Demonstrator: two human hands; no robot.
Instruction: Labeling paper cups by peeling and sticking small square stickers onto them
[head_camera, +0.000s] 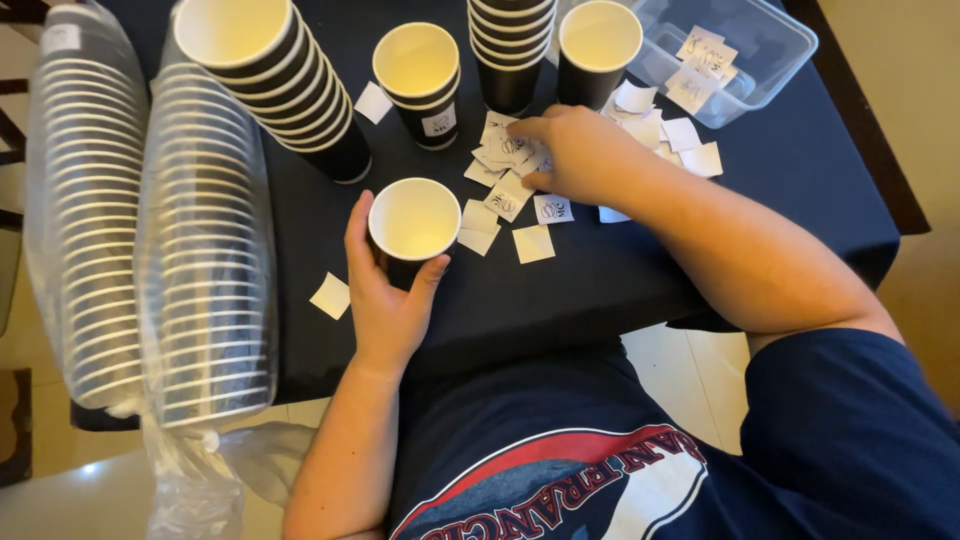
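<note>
My left hand (385, 290) grips a black paper cup (413, 222) with a cream inside, held upright over the dark tablecloth (620, 270) near its front edge. My right hand (575, 150) rests palm down on a loose pile of small white square stickers (510, 170), fingers pinching at one of them. Some stickers carry a small dark print, others lie blank side up. The stickers spread between the held cup and the other cups behind.
Two long sleeves of stacked cups in clear plastic (150, 220) lie at the left. A tilted cup stack (275, 80), a stickered cup (420, 75), another stack (510, 50) and a single cup (597, 50) stand behind. A clear plastic box (770, 50) holds more stickers.
</note>
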